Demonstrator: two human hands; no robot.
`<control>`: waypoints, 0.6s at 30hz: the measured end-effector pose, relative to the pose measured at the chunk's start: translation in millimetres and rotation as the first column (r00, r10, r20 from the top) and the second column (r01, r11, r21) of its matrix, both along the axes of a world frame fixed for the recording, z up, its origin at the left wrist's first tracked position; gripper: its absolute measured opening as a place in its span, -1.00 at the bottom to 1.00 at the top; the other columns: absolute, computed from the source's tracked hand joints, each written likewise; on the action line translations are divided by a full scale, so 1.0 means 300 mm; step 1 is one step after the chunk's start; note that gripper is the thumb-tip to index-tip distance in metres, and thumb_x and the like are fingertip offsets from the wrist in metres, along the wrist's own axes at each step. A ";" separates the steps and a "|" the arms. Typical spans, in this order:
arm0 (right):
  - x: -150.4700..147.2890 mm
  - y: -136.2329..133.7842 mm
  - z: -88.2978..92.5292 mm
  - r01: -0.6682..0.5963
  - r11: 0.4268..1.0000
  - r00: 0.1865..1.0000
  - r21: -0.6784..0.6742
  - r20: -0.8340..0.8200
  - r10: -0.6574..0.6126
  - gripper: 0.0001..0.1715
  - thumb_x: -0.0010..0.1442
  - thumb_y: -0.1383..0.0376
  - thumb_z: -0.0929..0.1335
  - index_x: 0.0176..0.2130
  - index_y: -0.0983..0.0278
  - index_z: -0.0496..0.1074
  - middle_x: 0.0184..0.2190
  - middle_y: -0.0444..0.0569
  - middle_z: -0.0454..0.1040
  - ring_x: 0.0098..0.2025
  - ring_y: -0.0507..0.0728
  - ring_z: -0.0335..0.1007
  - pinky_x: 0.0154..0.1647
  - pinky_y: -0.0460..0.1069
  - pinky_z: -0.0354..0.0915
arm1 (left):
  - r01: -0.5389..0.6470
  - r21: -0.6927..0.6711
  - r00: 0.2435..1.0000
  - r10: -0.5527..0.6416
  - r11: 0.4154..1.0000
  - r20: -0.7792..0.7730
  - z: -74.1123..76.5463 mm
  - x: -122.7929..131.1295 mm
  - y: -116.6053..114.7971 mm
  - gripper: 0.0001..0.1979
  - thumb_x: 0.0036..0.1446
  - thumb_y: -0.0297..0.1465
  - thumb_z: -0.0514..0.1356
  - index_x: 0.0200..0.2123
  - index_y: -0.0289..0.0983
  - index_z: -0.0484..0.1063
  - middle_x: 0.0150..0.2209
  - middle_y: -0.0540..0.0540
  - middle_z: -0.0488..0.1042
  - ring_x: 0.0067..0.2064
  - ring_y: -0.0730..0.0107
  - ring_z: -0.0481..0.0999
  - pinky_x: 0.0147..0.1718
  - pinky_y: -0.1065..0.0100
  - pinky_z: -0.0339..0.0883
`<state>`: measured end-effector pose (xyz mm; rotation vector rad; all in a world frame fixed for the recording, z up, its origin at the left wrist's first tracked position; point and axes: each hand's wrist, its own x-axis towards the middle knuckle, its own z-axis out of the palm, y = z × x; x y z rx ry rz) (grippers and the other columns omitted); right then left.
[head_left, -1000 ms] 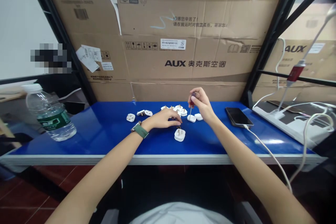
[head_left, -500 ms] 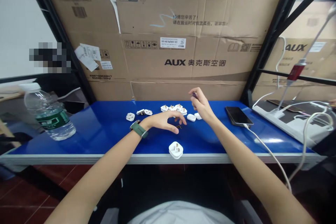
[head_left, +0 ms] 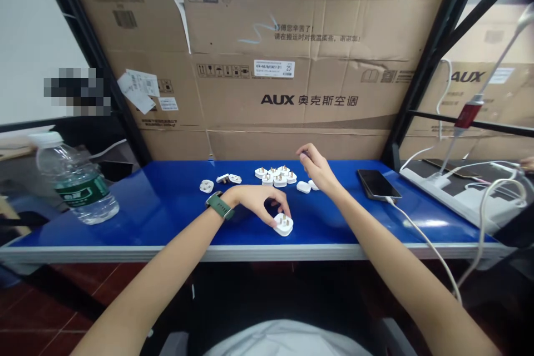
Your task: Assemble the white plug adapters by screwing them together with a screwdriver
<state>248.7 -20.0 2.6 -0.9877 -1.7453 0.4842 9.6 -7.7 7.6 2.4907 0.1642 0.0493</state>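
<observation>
My left hand (head_left: 267, 203), with a green-strapped watch (head_left: 219, 204) on the wrist, pinches a white plug (head_left: 285, 228) by its sides between thumb and fingers. The plug's metal pins point up, and it sits low over the front of the blue table. My right hand (head_left: 319, 169) hovers beyond it to the right, fingers curled in; whatever they hold is mostly hidden. Just past my left hand stands a cluster of several white plugs (head_left: 280, 180), pins up. Beside my right hand lie white plug pieces (head_left: 303, 187), smooth side up.
Plug parts with several pins or slots (head_left: 206, 186) lie left of the cluster. A water bottle (head_left: 81, 183) stands at the left. On the right are a cabled phone (head_left: 377, 184) and a white power strip (head_left: 450, 192). Cardboard (head_left: 292, 139) walls the back of the blue table (head_left: 158, 217).
My left hand has come down toward me and taken hold of the plug near the front edge, shifting it slightly away from the edge. My right hand has moved little.
</observation>
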 end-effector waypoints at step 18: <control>-0.005 0.011 -0.021 0.105 0.989 0.987 -0.108 0.133 -0.091 -0.56 0.36 -0.06 0.23 -0.17 0.22 0.44 -0.36 -0.06 0.52 -0.29 0.15 0.37 -0.23 0.02 0.25 | -0.448 0.037 0.790 0.376 0.893 0.484 -0.019 0.014 0.028 -0.59 0.06 -0.23 0.43 -0.05 -0.26 0.54 -0.08 -0.15 0.54 -0.17 0.33 0.54 -0.21 0.35 0.41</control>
